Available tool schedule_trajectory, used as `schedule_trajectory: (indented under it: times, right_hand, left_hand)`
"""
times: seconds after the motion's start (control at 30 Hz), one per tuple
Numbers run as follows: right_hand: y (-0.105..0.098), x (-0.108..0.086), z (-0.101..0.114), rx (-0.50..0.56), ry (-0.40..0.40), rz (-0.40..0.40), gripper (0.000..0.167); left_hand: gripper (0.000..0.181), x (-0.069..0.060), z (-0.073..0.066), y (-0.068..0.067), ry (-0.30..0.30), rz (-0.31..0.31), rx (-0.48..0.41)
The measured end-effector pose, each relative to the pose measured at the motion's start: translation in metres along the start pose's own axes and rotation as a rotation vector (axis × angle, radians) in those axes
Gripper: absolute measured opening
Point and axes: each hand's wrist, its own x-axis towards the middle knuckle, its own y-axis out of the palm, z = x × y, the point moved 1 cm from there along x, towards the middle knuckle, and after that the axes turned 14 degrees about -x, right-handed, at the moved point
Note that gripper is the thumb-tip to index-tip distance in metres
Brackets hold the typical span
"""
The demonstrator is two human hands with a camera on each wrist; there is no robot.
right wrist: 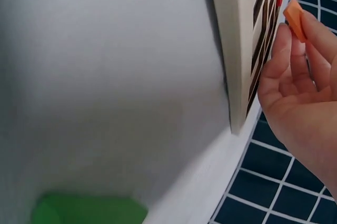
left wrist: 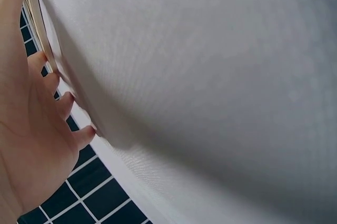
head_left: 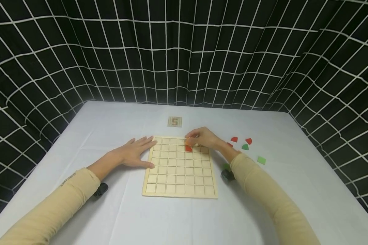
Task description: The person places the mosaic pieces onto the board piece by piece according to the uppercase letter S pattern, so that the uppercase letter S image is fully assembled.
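A pale wooden grid board [head_left: 180, 170] lies on the white table. The right hand [head_left: 203, 137] is over its top edge and pinches an orange piece [right wrist: 295, 20] between thumb and fingers, seen in the right wrist view. Just below those fingers, a red piece [head_left: 188, 148] sits in a grid cell. At the board's left edge the left hand [head_left: 133, 153] rests with fingers spread, fingertips and thumb on the rim; the left wrist view shows this hand [left wrist: 39, 124] along the board's edge.
Right of the board lie several loose pieces: red ones [head_left: 234, 139], a dark green one [head_left: 245, 147] and a light green square [head_left: 261, 160]. Behind the board is a small square tile [head_left: 174, 121] with a figure on it. Black cloth with white grid lines [head_left: 171, 51] surrounds the table.
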Motion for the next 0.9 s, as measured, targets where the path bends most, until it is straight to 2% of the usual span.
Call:
schedule_trajectory:
  times: [0.37,0.47,0.73,0.9]
  right_hand:
    - [0.011,0.006,0.011,-0.013,-0.039,0.038,0.025]
    - [0.012,0.007,0.012,-0.02,-0.029,0.046,0.025]
    - [0.014,0.011,0.013,-0.021,-0.008,0.07,0.023]
    - [0.016,0.014,0.015,-0.049,0.013,0.075,0.026]
  left_hand:
    - [0.1,0.002,0.001,0.003,0.0,0.01,0.008]
    - [0.101,0.004,0.001,0.004,0.006,0.005,0.003]
    - [0.102,0.005,0.006,0.005,-0.025,0.011,0.011]
    - [0.101,0.001,0.002,0.001,-0.019,0.01,0.012]
